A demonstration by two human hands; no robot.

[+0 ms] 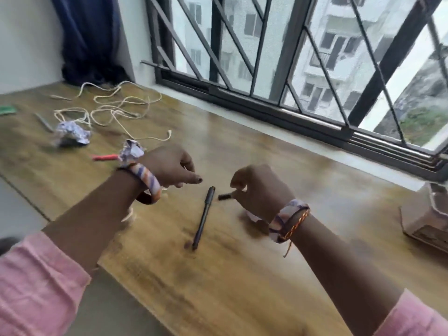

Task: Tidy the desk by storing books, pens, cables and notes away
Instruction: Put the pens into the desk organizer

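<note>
As seen from above and behind the forearms: wooden tabletop (242, 275) beneath a barred window (278, 57). Black pen (204, 217) flat on the tabletop at centre, uncapped end toward 6 o'clock, far end toward 12 o'clock, lying between the two hands and touching neither. Left hand (169, 166) at 10 o'clock from the pen, raised over the surface, fingers (194, 179) loosely curled with one pointing toward 3 o'clock, holding nothing visible. Right hand (259, 190) at 2 o'clock from the pen, fingers pinched on a short black pen cap (225, 196) that juts toward 9 o'clock, its free end just beside the far end of the pen. Patterned bangle (148, 183) on the left wrist, similar bangle and braided thread (291, 221) on the right wrist; pink sleeves (36, 287) pushed up both forearms. Small pale scrap (252, 217) under the right wrist, too hidden to identify. Toward 10 o'clock: tangled cream cable (116, 105) spread loosely, one plug end (169, 135) nearest the hands. Two crumpled paper balls, the larger (71, 135) at the near edge of the cable, the smaller (132, 151) just behind the left wrist. Red pen (105, 157) beside the smaller ball; grey pen (44, 122) left of the larger ball, blurred. Green object (7, 110) at the left edge, cut off. Pale boxy object (426, 219) at 3 o'clock, partly out of view. Dark blue curtain (89, 37) hanging in the far corner.
</note>
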